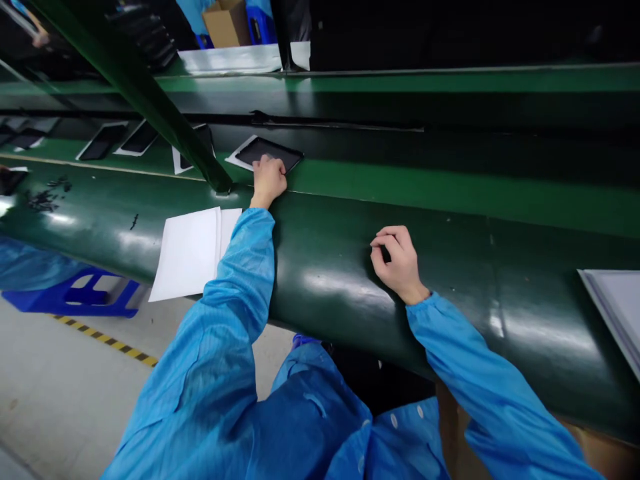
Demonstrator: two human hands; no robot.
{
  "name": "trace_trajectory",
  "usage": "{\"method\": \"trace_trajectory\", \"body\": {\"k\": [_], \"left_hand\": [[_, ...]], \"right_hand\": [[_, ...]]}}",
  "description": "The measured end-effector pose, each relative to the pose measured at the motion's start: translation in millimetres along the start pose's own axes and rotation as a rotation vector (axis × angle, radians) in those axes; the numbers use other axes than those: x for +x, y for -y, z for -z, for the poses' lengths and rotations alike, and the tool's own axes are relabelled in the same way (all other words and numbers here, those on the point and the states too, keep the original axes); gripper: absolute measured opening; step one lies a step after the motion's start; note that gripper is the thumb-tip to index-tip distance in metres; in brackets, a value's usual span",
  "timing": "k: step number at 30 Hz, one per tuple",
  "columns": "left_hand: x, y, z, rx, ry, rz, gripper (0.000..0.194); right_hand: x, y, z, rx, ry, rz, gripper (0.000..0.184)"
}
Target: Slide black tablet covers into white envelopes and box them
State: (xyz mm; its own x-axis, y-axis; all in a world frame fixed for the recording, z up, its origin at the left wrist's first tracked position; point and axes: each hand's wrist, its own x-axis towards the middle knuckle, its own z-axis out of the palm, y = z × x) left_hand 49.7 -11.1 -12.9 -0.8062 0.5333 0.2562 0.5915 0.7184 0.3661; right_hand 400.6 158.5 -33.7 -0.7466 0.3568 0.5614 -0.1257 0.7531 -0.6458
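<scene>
A flat black rectangular panel with a raised rim [277, 152] lies on a white sheet [237, 159] on the green belt. My left hand [269, 179] reaches over its near edge, fingers curled closed on it; the fingertips are partly hidden. To the right, my right hand [397, 262] hovers over or rests on the rounded green bench front [340, 267]. Its fingers are curled toward the thumb in a loop, and nothing shows in them. A stack of white sheets [187, 250] lies beside my left sleeve, overhanging the bench edge.
More black panels on white sheets [103, 141] line the belt at left. A slanted green post [150, 100] rises beside my left hand. Small black scraps [47, 195] lie on the bench. White boards [617, 307] sit at far right. Below left is a blue stool [80, 293].
</scene>
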Motion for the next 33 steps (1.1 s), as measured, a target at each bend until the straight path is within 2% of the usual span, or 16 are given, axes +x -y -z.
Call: {"method": "trace_trajectory", "body": {"k": [2, 5, 8, 10, 13, 15, 18, 22, 25, 27, 29, 31, 33], "left_hand": [[-10, -28, -4.8, 0.001, -0.003, -0.104, 0.018], [-35, -77, -19.6, -0.004, -0.017, -0.274, 0.020], [-74, -123, -39.1, -0.033, -0.020, -0.538, 0.018], [-103, -146, -50.3, -0.061, -0.024, -0.728, 0.016], [-136, -165, -58.7, -0.097, -0.054, -0.893, 0.019], [-147, -168, -58.6, -0.125, -0.085, -0.934, 0.024], [-148, -162, -54.5, -0.188, -0.134, -0.964, 0.027], [-147, -152, -49.5, -0.275, -0.151, -0.976, 0.019], [-154, -148, -44.9, -0.355, -0.153, -0.917, 0.022], [-161, -146, -39.9, -0.389, -0.104, -0.855, 0.026], [-168, -143, -34.0, -0.388, 0.005, -0.807, 0.029], [-173, -139, -28.6, -0.365, 0.123, -0.757, 0.029], [-178, -135, -24.8, -0.331, 0.187, -0.693, 0.027]], "right_hand": [[6, -1, -1, 0.265, 0.017, -0.184, 0.010], [15, -8, 3, 0.773, 0.112, -0.526, 0.035], [23, -16, 10, 1.182, 0.231, -0.731, 0.050], [25, -18, 12, 1.301, 0.238, -0.789, 0.046], [27, -19, 13, 1.311, 0.120, -0.824, 0.036], [27, -19, 13, 1.277, 0.041, -0.847, 0.029], [27, -16, 13, 1.253, -0.010, -0.865, 0.020], [30, -13, 14, 1.228, -0.001, -0.848, 0.015], [34, -22, 18, 1.120, 0.027, -0.844, 0.019], [37, -37, 24, 0.999, -0.041, -0.838, 0.025], [37, -56, 35, 0.899, -0.144, -0.828, 0.025], [34, -77, 48, 0.860, -0.219, -0.804, 0.023], [27, -96, 63, 0.866, -0.272, -0.752, 0.024]]}}
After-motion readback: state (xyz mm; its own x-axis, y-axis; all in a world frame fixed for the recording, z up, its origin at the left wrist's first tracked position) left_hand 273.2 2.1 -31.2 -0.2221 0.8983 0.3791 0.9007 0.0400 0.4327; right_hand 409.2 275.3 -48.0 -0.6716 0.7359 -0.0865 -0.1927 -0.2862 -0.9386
